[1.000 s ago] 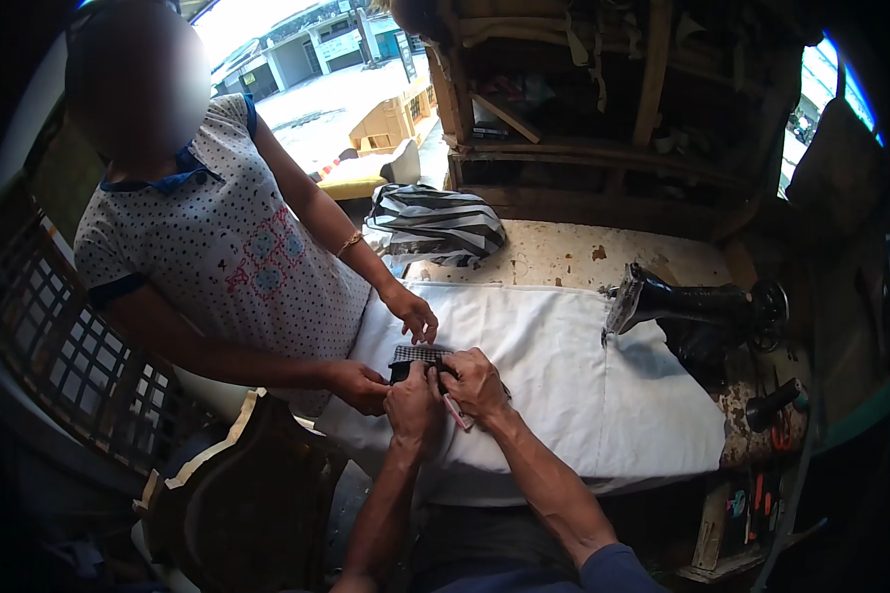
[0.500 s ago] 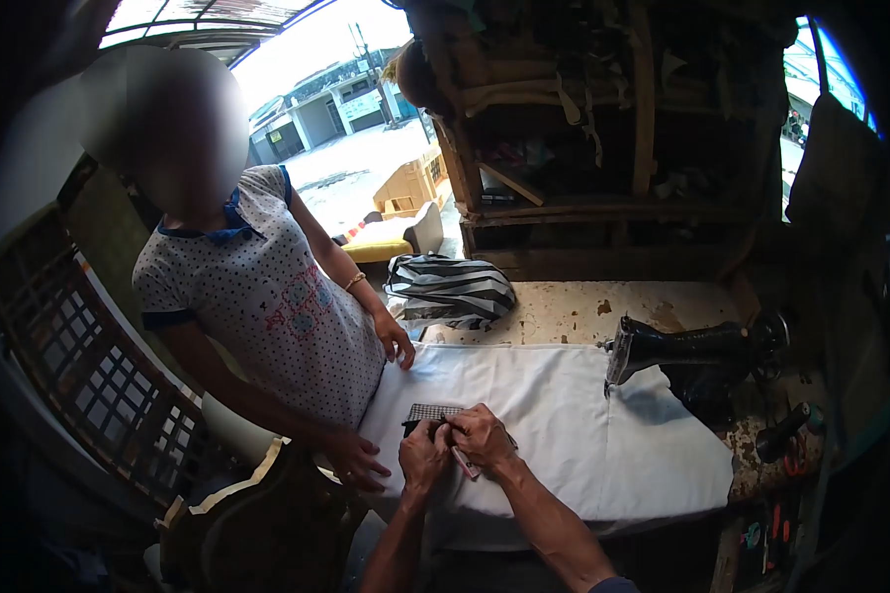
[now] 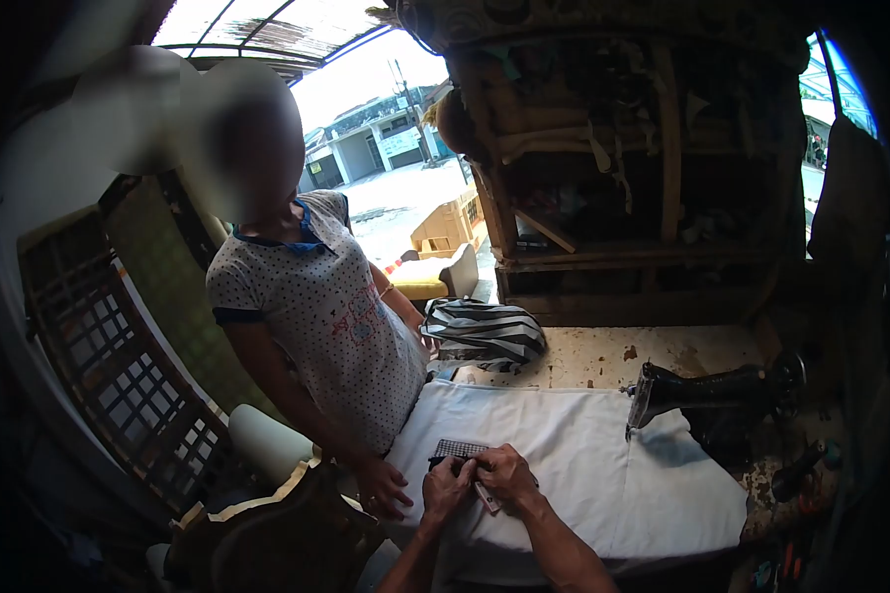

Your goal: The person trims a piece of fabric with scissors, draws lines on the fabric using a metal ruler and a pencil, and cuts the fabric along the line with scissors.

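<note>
Bystander's hand (image 3: 429,342) nearer bag (image 3: 489,331), L fingers (image 3: 449,474), R fingers (image 3: 494,465) pinching item (image 3: 460,449), wht cloth (image 3: 583,465), shelving (image 3: 643,259)

Wearer's hands (image 3: 449,489): two; checked item (image 3: 459,449): one; sewing machine (image 3: 702,387): one; striped bag (image 3: 487,332): one.

Sewing workshop with black sewing machine (image 3: 707,387)

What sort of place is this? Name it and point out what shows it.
Probably a small sewing or upholstery workshop: a black sewing machine stands on a worn worktable, white cloth is spread across it, and scraps hang on the wooden frame behind.
</note>
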### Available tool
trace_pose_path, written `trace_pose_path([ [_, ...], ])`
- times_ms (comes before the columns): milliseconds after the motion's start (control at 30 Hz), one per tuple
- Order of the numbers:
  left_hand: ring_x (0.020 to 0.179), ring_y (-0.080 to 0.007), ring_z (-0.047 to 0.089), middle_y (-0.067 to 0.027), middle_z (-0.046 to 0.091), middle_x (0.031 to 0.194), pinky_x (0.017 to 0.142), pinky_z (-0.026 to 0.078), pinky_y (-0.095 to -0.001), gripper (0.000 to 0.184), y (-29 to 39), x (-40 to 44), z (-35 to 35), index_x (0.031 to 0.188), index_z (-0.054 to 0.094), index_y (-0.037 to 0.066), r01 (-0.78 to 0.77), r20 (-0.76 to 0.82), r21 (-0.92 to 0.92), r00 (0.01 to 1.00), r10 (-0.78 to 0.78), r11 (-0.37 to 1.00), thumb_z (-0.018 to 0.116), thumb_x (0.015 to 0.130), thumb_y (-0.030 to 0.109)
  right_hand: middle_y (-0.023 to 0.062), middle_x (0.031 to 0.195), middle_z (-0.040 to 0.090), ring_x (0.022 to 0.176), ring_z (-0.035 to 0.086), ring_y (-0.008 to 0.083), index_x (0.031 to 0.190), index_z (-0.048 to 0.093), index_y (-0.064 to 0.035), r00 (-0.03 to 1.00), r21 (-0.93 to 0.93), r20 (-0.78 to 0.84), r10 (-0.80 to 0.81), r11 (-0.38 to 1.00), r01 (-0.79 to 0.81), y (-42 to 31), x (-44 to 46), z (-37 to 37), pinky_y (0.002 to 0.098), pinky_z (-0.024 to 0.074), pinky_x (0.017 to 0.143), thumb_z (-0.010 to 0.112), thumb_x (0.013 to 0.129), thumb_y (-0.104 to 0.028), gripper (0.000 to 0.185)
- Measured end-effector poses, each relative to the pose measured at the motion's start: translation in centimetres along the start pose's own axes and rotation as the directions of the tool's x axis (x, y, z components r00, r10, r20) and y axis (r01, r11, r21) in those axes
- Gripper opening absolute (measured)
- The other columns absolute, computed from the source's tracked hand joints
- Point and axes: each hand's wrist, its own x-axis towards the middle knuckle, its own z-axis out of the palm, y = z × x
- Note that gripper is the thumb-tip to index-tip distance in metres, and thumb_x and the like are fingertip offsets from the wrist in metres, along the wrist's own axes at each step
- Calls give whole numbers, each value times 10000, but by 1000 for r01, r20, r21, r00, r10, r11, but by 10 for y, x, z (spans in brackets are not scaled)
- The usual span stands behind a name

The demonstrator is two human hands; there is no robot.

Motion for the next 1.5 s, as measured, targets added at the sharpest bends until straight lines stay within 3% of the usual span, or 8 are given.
trace_pose_path([
  [500, 861, -385, 719, -184, 738, 918, 787, 543, -456, 249, -2, -21, 16, 985, 685, 48, -67, -330, -87, 943, 35, 994, 683, 917, 287, 99, 1002, 764, 871, 669, 323, 1054, 790, -148, 989, -15, 108, 98, 995, -97, -16, -10, -9, 395, 554, 851, 720, 837, -215, 238],
  [667, 842, -293, 715, -169, 746, 927, 775, 534, -401, 227, -22, 7, -11, 996, 687, -17, 119, -411, -161, 894, -176, 980, 688, 935, 201, 98, 948, 767, 878, 669, 312, 1037, 806, -152, 981, 14, 57, 186, 982, -187, -18, -7, -7, 392, 560, 854, 734, 841, -225, 221],
  [700, 849, -287, 710, -168, 736, 928, 779, 531, -396, 214, -33, 15, -14, 1010, 677, -14, 102, -420, -53, 900, -115, 993, 688, 937, 187, 97, 954, 768, 891, 669, 310, 1043, 804, -149, 980, 6, 54, 190, 982, -190, -21, -9, -6, 389, 558, 866, 736, 837, -224, 230],
  [867, 899, -338, 684, -169, 698, 979, 811, 533, -401, 116, -23, -1, -39, 1019, 684, 29, -119, -398, -163, 916, 45, 979, 649, 953, 117, 98, 986, 764, 950, 668, 309, 1035, 801, -119, 969, -26, 106, 223, 975, -221, -42, -1, -20, 397, 550, 894, 740, 834, -297, 275],
  [933, 893, -297, 687, -150, 693, 966, 821, 537, -409, 124, -11, -24, -33, 1033, 696, 22, -359, -305, -80, 897, 320, 930, 670, 932, 90, 96, 974, 759, 948, 667, 309, 1024, 802, -114, 963, -69, 123, 239, 970, -232, -49, 2, -13, 407, 553, 880, 745, 832, -318, 286],
  [1133, 1060, -343, 600, -150, 640, 1094, 931, 485, -441, 220, -14, -54, -14, 1089, 743, 88, -407, -324, 169, 837, 440, 898, 698, 875, 101, 98, 915, 721, 924, 673, 321, 909, 787, -109, 982, -280, 77, 172, 949, -144, -36, -1, 7, 444, 557, 825, 721, 862, -335, 240],
  [1433, 1030, -347, 564, -164, 595, 1090, 877, 465, -454, 296, -14, -54, -9, 1129, 747, 170, -379, -244, 373, 840, 484, 847, 738, 833, 170, 170, 903, 721, 864, 694, 367, 898, 750, -27, 892, 42, -109, 438, 899, -436, -37, 6, 7, 445, 536, 824, 675, 916, -313, 296],
  [1500, 1006, -343, 563, -156, 593, 1066, 868, 462, -454, 295, -12, -54, -8, 1121, 740, 171, -386, -247, 383, 832, 496, 839, 748, 826, 173, 190, 901, 737, 805, 724, 301, 961, 747, 18, 890, 32, -158, 428, 903, -429, -33, 5, 10, 390, 557, 755, 692, 930, -328, 352],
])
